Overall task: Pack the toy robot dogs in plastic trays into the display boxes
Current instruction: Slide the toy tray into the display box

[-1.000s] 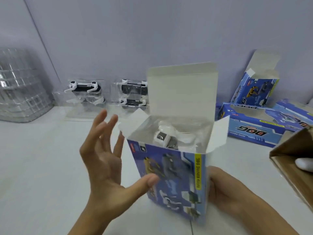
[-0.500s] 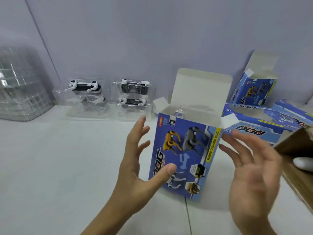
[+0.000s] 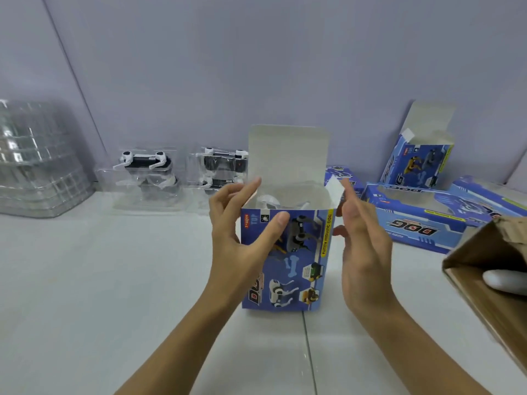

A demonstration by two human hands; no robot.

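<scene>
Head view: left hand (image 3: 236, 238) grips the open display box (image 3: 285, 260); right hand (image 3: 365, 240) hovers open-fingered beside it.

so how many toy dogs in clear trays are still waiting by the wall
2. One tray stands at the back left by the wall, the other tray just to its right, partly behind the open box. More may be hidden behind that box.
</scene>
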